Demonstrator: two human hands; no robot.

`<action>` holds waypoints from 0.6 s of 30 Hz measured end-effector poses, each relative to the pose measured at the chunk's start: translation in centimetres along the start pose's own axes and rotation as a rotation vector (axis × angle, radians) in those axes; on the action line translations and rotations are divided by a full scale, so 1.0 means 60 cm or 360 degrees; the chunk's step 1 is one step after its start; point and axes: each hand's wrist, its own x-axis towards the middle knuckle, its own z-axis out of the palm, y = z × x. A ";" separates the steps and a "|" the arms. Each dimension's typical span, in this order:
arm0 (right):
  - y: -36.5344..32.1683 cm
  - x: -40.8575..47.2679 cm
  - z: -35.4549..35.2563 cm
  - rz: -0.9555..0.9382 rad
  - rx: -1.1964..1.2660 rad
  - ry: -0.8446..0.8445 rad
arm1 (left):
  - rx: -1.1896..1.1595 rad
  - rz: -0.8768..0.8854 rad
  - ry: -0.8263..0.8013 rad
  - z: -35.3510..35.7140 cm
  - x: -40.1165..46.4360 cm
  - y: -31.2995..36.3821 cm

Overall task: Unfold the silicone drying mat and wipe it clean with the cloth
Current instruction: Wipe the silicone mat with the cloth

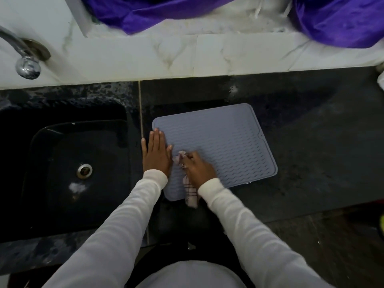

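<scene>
Dark stone countertop (311, 142) runs across in front of me, with pale marbled tile (145, 53) rising behind it and a heap of purple fabric (332, 21) spilling over the ledge at the top. To my left a black sink (62, 163) is sunk into the counter, its round metal drain (84, 171) showing in the bottom, and a chrome tap (25, 59) curves out from the tiled wall above it.

Just right of the sink, the grey silicone drying mat (224, 142) lies fully unfolded and flat on the counter. Its long axis runs roughly left to right, tilted a little so that the right end sits slightly farther down toward me at its near corner and the whole sheet is turned clockwise against the counter edge. Wavy ridges run across its surface, and a small notch with a hole marks the middle of its right short edge.

My left hand (156, 154) rests flat with straight fingers pointing away from me, pressing on the mat's left short edge, partly on the counter beside it. My right hand (197, 167) is just beside it, fingers curled round the checked cloth (190, 192), bunching it against the mat's near left part. One end of the cloth pokes out by my fingertips; the other trails back under my wrist past the mat's near edge. Both my sleeves (124, 215) are white.
</scene>
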 end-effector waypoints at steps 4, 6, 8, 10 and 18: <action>0.127 -0.005 -0.060 0.0065 -0.0066 -0.0020 | 0.0052 0.0009 0.0005 -0.001 0.002 0.000; 0.187 -0.012 -0.096 0.0189 -0.0044 0.0058 | 0.0061 0.0005 -0.0011 -0.001 0.004 -0.001; 0.246 -0.017 -0.124 0.0261 -0.0147 0.0071 | 0.0066 0.0010 -0.0005 0.003 0.005 -0.001; 0.305 -0.020 -0.146 0.0340 -0.0216 0.0090 | 0.0057 0.0007 0.0001 0.003 0.006 0.000; 0.373 -0.031 -0.208 0.0665 -0.0115 0.0231 | 0.0031 0.0019 -0.0031 -0.011 0.003 0.000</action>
